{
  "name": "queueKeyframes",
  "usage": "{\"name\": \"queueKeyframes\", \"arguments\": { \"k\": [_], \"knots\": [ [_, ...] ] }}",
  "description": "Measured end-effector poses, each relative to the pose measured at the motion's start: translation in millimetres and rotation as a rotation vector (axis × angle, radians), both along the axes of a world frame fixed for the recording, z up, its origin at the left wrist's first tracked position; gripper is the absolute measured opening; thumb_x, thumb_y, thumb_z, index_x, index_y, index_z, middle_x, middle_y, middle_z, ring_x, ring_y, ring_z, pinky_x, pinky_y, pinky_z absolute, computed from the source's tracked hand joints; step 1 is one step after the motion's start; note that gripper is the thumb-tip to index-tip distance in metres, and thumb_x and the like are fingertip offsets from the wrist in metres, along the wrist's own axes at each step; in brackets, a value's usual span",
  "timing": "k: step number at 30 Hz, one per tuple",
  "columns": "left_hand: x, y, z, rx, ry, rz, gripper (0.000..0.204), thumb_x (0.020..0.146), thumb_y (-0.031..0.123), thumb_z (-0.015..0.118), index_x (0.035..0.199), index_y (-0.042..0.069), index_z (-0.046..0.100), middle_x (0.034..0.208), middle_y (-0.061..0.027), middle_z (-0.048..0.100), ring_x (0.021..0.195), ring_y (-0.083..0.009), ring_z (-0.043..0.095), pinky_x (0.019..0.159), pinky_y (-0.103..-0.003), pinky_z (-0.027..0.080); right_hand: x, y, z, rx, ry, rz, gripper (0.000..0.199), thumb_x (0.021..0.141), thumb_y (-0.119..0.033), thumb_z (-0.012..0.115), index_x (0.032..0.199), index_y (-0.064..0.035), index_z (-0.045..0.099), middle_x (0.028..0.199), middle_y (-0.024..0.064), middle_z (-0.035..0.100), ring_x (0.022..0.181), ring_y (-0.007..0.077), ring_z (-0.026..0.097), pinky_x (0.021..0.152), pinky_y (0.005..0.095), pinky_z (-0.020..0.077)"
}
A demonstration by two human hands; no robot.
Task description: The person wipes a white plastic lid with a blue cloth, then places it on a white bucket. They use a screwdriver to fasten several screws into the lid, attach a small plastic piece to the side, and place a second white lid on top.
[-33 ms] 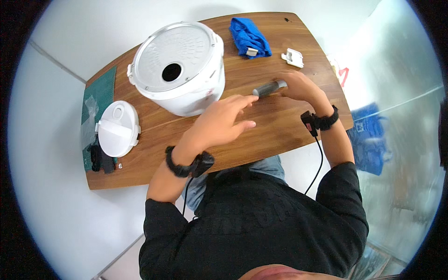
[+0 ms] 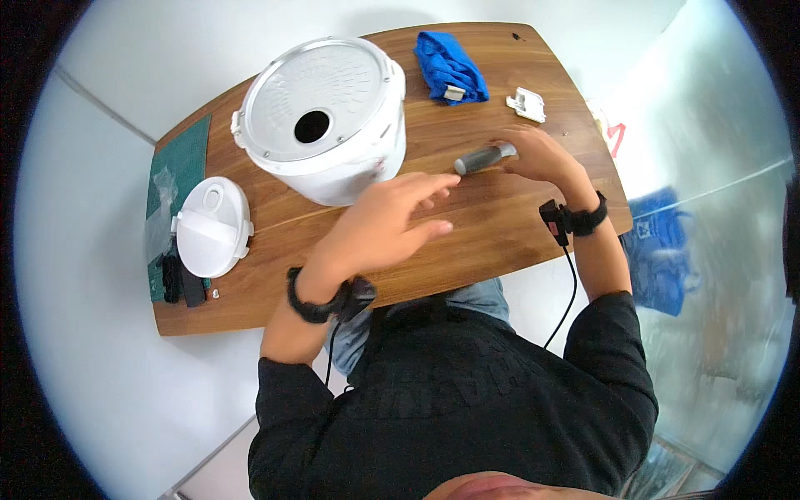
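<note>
Right hand (image 2: 537, 156) is curled over one end of the tool (image 2: 483, 158), a short grey-handled thing lying flat on the table (image 2: 492, 233), fingers closing on it though the grip itself is hidden. Left hand (image 2: 387, 225) hovers loose and spread, holding nothing, just short of the tool's free end and right beside the cooker (image 2: 321, 117). That tool looks light and stiff, with a ribbed handle that should not slip; mid-handle is the place to take it. The cooker, a big white body turned bottom-up with 1 round hole showing dark, looks bulky and smooth, a 2-hand lift; what is inside cannot be seen. Beyond the right hand lie a blue cloth (image 2: 450, 67) and a white clip (image 2: 527, 103). Far out past the left hand sits the white lid (image 2: 210, 227).
</note>
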State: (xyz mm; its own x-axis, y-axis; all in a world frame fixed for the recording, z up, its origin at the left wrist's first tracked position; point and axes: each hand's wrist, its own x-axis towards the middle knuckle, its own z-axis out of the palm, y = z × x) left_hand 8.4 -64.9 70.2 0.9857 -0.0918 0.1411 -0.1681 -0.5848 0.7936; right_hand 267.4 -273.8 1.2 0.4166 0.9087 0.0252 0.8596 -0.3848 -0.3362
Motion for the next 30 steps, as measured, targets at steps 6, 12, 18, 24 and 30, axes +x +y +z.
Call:
{"name": "queueKeyframes", "arguments": {
  "k": [6, 12, 18, 24, 30],
  "knots": [
    [-80.8, 81.6, 23.8, -0.298, -0.335, 0.557, 0.022, 0.095, 0.014, 0.07, 0.112, 0.0, 0.071, 0.098, -0.0059, 0.073, 0.084, -0.0114, 0.067, 0.077, -0.026, 0.054, -62.8, 31.0, 65.4, 0.246, 0.196, -0.042, 0.06, 0.084, -0.021, 0.082, 0.136, -0.0023, 0.059, 0.131, 0.0207, 0.065, 0.117, 0.0358, 0.064, 0.098, 0.0431, 0.0531],
    [-40.9, 159.5, -6.0, -0.305, -0.408, 0.915, 0.048, 0.1, 0.018, 0.063, 0.145, 0.005, 0.055, 0.147, -0.0157, 0.055, 0.137, -0.0279, 0.049, 0.116, -0.04, 0.037, -111.4, 101.1, 63.4, 0.655, 0.453, 0.109, 0.078, 0.093, -0.036, 0.075, 0.151, -0.0012, 0.037, 0.152, 0.0302, 0.04, 0.138, 0.0432, 0.045, 0.112, 0.0496, 0.0415],
    [-27.3, 144.0, -21.8, -0.595, -0.383, 0.752, 0.056, 0.102, 0.024, 0.055, 0.155, 0.009, 0.04, 0.152, -0.0142, 0.047, 0.144, -0.0288, 0.039, 0.121, -0.042, 0.028, -113.6, 132.2, 51.3, 0.692, 0.45, -0.002, 0.087, 0.098, -0.045, 0.066, 0.154, 0.0088, 0.026, 0.159, 0.0379, 0.022, 0.153, 0.0495, 0.018, 0.122, 0.052, 0.024],
    [-46.8, 120.6, -34.6, -0.335, -0.411, 0.69, 0.072, 0.091, 0.027, 0.078, 0.151, 0.012, 0.041, 0.152, -0.0196, 0.04, 0.141, -0.0329, 0.041, 0.106, -0.049, 0.048, -66.0, 147.9, 54.4, 0.733, 0.611, 0.002, 0.089, 0.094, -0.045, 0.072, 0.157, 0.003, 0.031, 0.153, 0.0342, 0.041, 0.144, 0.0471, 0.039, 0.118, 0.0523, 0.0327],
    [-57.3, 83.8, -33.7, 0.334, -0.585, 0.777, 0.061, 0.082, 0.023, 0.084, 0.137, 0.014, 0.059, 0.151, -0.0204, 0.039, 0.142, -0.0427, 0.035, 0.113, -0.054, 0.035, -19.4, 153.8, 64.4, 0.709, 0.486, -0.149, 0.066, 0.09, -0.048, 0.076, 0.131, 0.0027, 0.065, 0.124, 0.0265, 0.068, 0.114, 0.0348, 0.067, 0.094, 0.0435, 0.0547]
  ]
}}
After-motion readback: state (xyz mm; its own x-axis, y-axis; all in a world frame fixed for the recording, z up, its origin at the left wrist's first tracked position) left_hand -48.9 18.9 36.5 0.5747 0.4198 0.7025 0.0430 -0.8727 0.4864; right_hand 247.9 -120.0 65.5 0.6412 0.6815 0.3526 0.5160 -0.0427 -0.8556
